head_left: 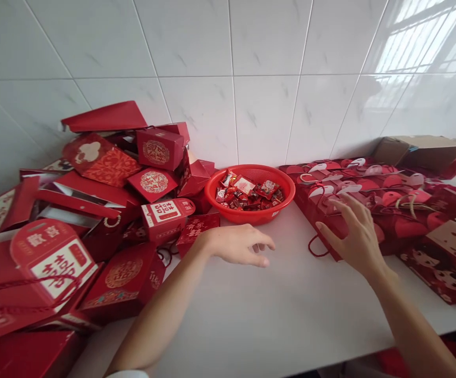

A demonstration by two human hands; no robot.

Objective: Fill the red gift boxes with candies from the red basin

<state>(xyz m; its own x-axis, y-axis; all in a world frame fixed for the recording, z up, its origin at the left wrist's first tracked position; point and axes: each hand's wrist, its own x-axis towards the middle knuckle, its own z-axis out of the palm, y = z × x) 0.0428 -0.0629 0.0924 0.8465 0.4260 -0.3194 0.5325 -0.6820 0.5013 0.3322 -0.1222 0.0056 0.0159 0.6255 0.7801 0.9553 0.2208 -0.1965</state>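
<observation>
My left hand (240, 245) hovers over the white table in front of a red plastic basket (251, 215), its fingers apart and holding nothing. Wrapped candies (247, 191) in red and dark wrappers lie in that basket. On the right, my right hand (352, 236) is spread at the near left edge of a tight group of red gift boxes (322, 210) with rounded tops and cord handles. Whether its fingers touch a box I cannot tell. A small red box (197, 231) lies just behind my left wrist.
A large heap of mixed red gift boxes (155, 184) fills the left side. A brown cardboard box (419, 149) stands at the back right. Nearer on the right lies a box with cartoon figures (441, 268). White wall tiles (196, 110) rise behind the table (259, 320).
</observation>
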